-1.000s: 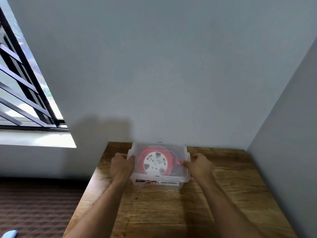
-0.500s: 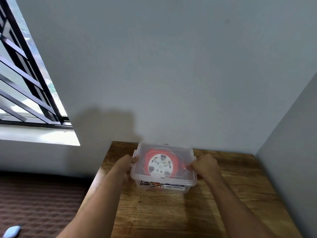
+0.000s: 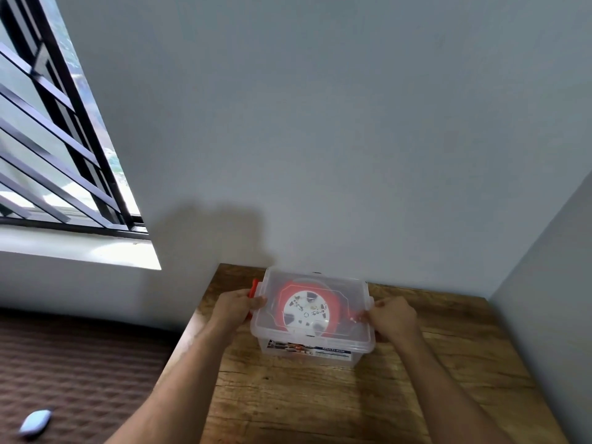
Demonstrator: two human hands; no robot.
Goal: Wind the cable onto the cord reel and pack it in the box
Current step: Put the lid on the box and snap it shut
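Observation:
A clear plastic box (image 3: 362, 342) with its lid (image 3: 354, 290) on stands at the back of the wooden table (image 3: 320, 395). Through the lid I see the red cord reel (image 3: 334, 302) with a white hub lying flat inside. My left hand (image 3: 235, 307) grips the box's left edge, fingers on a red latch (image 3: 254, 287). At the right edge my right hand (image 3: 395, 317) pinches the right latch, which is mostly hidden by its fingers.
The table sits in a corner, with a grey wall right behind the box and another wall on the right. A barred window (image 3: 48, 139) is at the left. Below it lies a brown padded surface (image 3: 73, 379) with a small pale blue object (image 3: 35, 423).
The left red latch has swung out and now shows beside my left hand. Both hands stay at the box's sides; the view has shifted slightly.

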